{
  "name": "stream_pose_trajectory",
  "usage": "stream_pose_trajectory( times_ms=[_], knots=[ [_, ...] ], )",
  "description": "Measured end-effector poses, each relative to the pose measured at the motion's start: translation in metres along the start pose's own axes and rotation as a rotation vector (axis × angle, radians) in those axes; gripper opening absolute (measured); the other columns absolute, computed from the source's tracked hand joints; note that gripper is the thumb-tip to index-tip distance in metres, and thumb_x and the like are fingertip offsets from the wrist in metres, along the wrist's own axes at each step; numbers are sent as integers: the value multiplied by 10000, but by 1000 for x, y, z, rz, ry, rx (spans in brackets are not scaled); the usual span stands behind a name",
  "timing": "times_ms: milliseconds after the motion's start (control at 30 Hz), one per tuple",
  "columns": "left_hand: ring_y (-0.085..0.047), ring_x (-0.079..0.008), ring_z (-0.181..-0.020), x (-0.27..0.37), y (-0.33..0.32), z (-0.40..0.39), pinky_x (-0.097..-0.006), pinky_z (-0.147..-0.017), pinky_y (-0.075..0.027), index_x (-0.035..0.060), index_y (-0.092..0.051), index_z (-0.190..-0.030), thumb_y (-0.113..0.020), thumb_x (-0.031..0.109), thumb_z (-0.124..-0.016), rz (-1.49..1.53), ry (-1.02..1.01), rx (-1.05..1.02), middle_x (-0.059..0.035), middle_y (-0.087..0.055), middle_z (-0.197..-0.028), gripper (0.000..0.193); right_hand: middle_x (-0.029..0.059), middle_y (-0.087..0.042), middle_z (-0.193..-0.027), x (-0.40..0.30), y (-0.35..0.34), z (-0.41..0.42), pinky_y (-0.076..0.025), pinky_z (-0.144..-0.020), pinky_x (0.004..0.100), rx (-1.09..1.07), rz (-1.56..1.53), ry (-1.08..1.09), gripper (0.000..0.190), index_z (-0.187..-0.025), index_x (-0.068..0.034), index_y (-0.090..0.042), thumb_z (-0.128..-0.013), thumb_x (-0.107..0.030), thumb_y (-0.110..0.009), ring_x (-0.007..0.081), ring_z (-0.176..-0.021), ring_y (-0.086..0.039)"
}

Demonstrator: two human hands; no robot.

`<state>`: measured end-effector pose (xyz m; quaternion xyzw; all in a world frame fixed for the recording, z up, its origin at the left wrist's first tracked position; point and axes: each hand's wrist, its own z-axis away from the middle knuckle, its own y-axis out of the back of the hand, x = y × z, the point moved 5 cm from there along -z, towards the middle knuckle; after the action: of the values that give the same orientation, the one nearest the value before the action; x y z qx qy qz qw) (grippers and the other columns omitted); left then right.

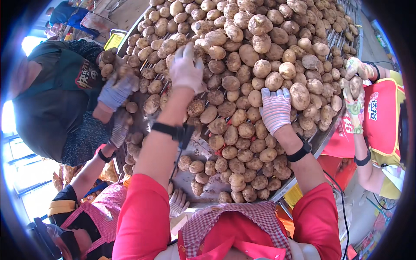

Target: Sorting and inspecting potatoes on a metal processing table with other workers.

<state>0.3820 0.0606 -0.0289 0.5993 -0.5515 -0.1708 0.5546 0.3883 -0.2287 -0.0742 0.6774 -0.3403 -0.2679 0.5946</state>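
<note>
Both of my hands are over a heap of soil-covered potatoes (230,83). My left hand (187,70), in a pale work glove, is stretched over the upper left of the heap, palm down and fingers somewhat apart. No potato shows in it, though its palm is hidden. My right hand (276,109), in a striped knit glove, rests on the right side of the pile. Its fingers lie close together against potatoes, beside a larger oval potato (299,96). The palm side is out of sight, so whether it grips one cannot be told.
Potatoes cover most of a metal sorting table (208,188) with slatted bars. At left, a co-worker's gloved hand (118,89) is among potatoes. Another person's striped glove (177,203) is at the near edge. A person at right holds a potato (356,85). A black cable (343,201) hangs at right.
</note>
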Motion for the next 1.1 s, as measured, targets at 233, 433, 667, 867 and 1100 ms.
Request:
stream_pose_trajectory(
  times_ms=[233,433,667,867,1100],
  knots=[
    [-590,-411,-1233,3,-23,-12,-492,-1040,-500,179,-670,-1292,-732,350,-849,-40,-119,-496,-169,-639,-1292,478,102,-694,-1167,-11,24,-5,-468,-1040,492,23,-542,-91,689,-1293,-127,-631,-660,-215,-889,330,-1100,-645],
    [-688,-282,-1049,-9,3,96,-420,-925,-573,68,-626,-1296,-624,219,-975,1166,490,-511,-137,-681,-1224,354,97,-666,-1262,-7,56,25,-575,-973,352,-159,-1909,-496,566,-1394,-68,-549,-884,-44,-795,196,-1156,-656],
    [-634,-369,-1244,40,57,206,-549,-1019,-548,44,-488,-1498,-578,334,-1010,2084,897,-661,-187,-626,-1361,575,113,-595,-1371,-28,70,92,-568,-1011,495,-214,-2402,-637,663,-1529,-75,-429,-911,-127,-661,266,-1230,-627],
    [-621,-412,-1250,76,98,243,-525,-1055,-526,25,-454,-1535,-586,348,-984,2239,934,-748,-199,-611,-1393,652,54,-605,-1353,-23,79,173,-574,-950,491,-235,-2457,-717,766,-1578,-168,-385,-875,-91,-679,239,-1164,-653],
    [-622,-265,-1234,21,63,261,-379,-1086,-472,19,-635,-1387,-666,66,-848,658,-106,-550,-128,-660,-1337,542,143,-641,-1287,-12,86,264,-594,-892,364,-110,-1148,-460,558,-1473,-81,-487,-940,29,-608,244,-1127,-677]
  ],
)
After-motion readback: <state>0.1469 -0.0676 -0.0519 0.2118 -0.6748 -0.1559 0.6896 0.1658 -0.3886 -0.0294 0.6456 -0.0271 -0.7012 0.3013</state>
